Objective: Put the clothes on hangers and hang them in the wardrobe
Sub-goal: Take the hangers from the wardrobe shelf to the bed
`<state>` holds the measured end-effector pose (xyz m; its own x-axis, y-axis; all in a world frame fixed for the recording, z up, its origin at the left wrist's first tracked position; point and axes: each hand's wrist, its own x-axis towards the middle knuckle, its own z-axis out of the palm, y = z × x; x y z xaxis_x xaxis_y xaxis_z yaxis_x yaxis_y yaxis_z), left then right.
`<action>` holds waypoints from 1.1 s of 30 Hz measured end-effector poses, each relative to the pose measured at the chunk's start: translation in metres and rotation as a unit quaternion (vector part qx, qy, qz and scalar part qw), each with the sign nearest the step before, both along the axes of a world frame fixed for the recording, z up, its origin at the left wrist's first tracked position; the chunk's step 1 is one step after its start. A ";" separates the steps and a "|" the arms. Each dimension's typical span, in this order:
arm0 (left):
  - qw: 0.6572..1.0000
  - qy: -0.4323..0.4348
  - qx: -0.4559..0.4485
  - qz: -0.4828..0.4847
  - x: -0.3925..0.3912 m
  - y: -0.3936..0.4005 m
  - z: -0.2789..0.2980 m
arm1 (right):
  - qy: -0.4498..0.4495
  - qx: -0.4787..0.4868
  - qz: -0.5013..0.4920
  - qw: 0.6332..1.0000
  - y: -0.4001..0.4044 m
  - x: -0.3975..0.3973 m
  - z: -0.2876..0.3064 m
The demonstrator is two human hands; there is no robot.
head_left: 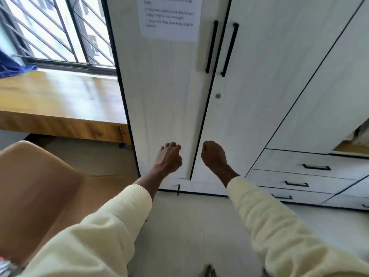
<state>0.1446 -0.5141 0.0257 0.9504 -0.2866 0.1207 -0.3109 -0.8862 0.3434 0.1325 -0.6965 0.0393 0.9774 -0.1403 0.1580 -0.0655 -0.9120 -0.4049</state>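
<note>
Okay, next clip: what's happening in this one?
A person in cream sleeves stands facing a white wardrobe whose two doors are shut. The left hand and right hand are held out low in front of the doors, fingers curled, holding nothing. Neither touches the black door handles higher up. No clothes or hangers are being handled yet. A wooden desk sits to the left under a window.

a white sheet of paper [169, 18] is stuck high on the left door [159, 96] of the wardrobe. it carries several lines of small printed text, seemingly numbered points, but the print is too blurred to read with certainty; only stray words such as "and", "hang" and "position" can be half made out. no other text, brand or number is readable.
</note>
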 end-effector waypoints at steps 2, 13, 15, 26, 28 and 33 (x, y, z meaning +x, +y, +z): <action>0.999 -0.015 -0.029 0.015 0.040 -0.042 0.032 | -0.039 0.031 0.001 0.999 -0.041 0.046 0.033; 0.954 -0.205 -0.206 0.074 0.191 -0.154 0.192 | -0.200 0.353 0.071 0.911 -0.093 0.206 0.218; 0.941 -0.223 -0.243 0.079 0.199 -0.160 0.198 | -0.187 0.376 0.092 0.903 -0.091 0.217 0.224; 0.871 -0.122 -0.472 0.062 0.189 -0.183 0.220 | -0.178 0.413 0.084 0.889 -0.083 0.203 0.223; 0.852 -0.104 -0.506 0.084 0.179 -0.187 0.222 | -0.174 0.417 0.094 0.887 -0.085 0.192 0.222; 0.830 -0.128 -0.520 0.157 0.142 -0.184 0.220 | -0.177 0.433 0.115 0.876 -0.093 0.147 0.218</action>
<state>0.2862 -0.6979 0.2452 0.8633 0.3557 0.3581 -0.3025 -0.2033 0.9312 0.2798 -0.7898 0.2577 0.9068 -0.1642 0.3883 0.3489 -0.2246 -0.9098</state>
